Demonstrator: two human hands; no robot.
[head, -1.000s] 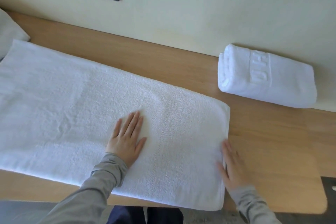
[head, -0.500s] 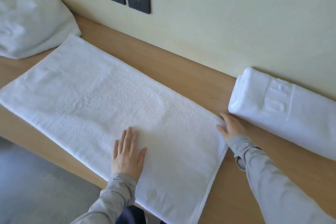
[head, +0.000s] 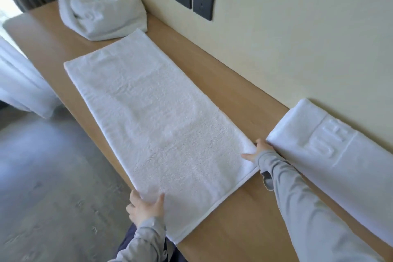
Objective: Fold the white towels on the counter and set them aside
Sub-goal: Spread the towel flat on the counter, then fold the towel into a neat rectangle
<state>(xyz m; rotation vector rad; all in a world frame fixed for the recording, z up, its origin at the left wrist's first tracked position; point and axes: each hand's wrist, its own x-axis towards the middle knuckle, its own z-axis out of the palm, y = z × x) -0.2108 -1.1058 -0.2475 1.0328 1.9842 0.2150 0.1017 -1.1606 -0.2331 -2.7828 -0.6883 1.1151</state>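
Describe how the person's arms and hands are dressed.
Both arms wear long light-grey sleeves, the left sleeve and right sleeve alike, plain fabric with no markings visible, ending in cuffs at the wrists. The left hand and right hand are bare: no gloves. A darker patch shows at the right cuff; I cannot tell what.

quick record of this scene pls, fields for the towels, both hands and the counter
counter: long, wooden
flat towel: lies flat lengthwise on the counter
folded towel: at the right end, embossed letters facing up
crumpled towels: heaped at the far end
left hand: grips the flat towel's near edge, thumb on top
right hand: at the flat towel's far corner beside the folded towel, grip not clear
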